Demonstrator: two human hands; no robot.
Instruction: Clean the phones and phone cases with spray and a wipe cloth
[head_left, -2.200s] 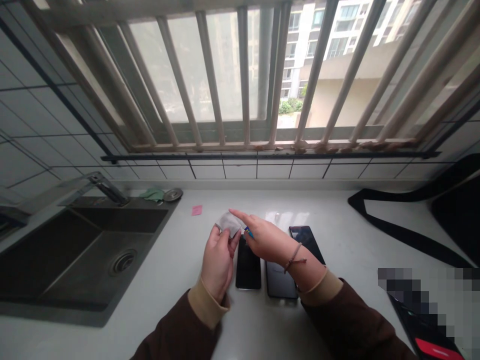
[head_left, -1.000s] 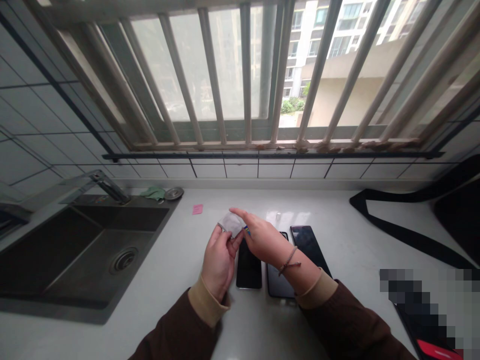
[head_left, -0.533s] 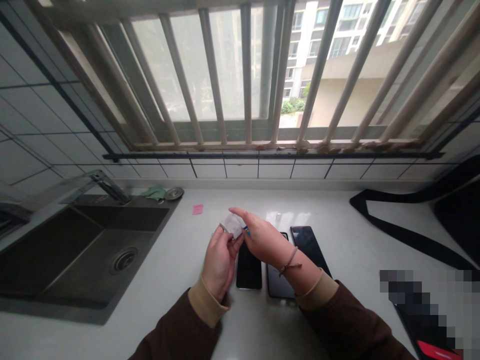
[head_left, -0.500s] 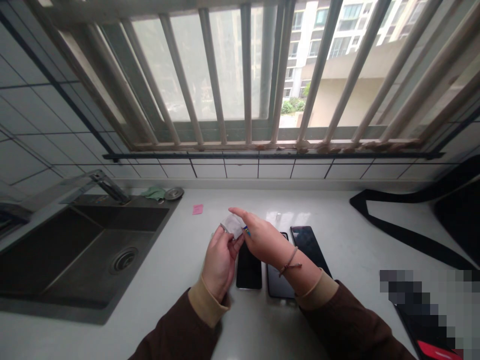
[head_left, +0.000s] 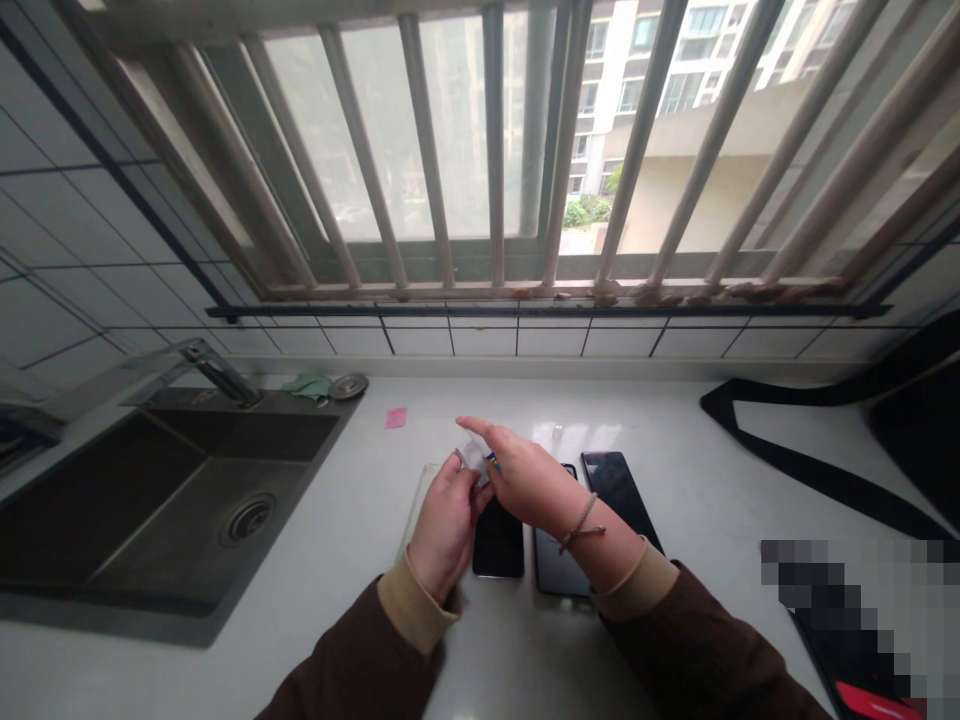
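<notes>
My left hand (head_left: 448,515) is closed, its thumb and fingers pinching a thin white piece (head_left: 472,456) that looks like paper or a wipe. From the right my right hand (head_left: 529,478) comes over it, one finger stretched toward the upper left and the others curled in at the white piece, partly hidden. A small blue and yellow patch (head_left: 493,461) shows by the right hand; whether it belongs to the white piece I cannot tell. Below the hands lie a black phone (head_left: 498,548) and a larger dark device (head_left: 561,570). A pale translucent flat thing (head_left: 418,505) lies partly under my left hand.
Another dark phone (head_left: 616,490) lies to the right. A pink sticky note (head_left: 396,418) and a tiny clear object (head_left: 557,432) are farther back. The sink (head_left: 289,500) is at left, a black strap (head_left: 810,395) at right, and a barred window (head_left: 495,150) behind.
My left fingers have shifted slightly up and right, and less of the white piece shows. More of the translucent thing is uncovered. My right hand has hardly moved.
</notes>
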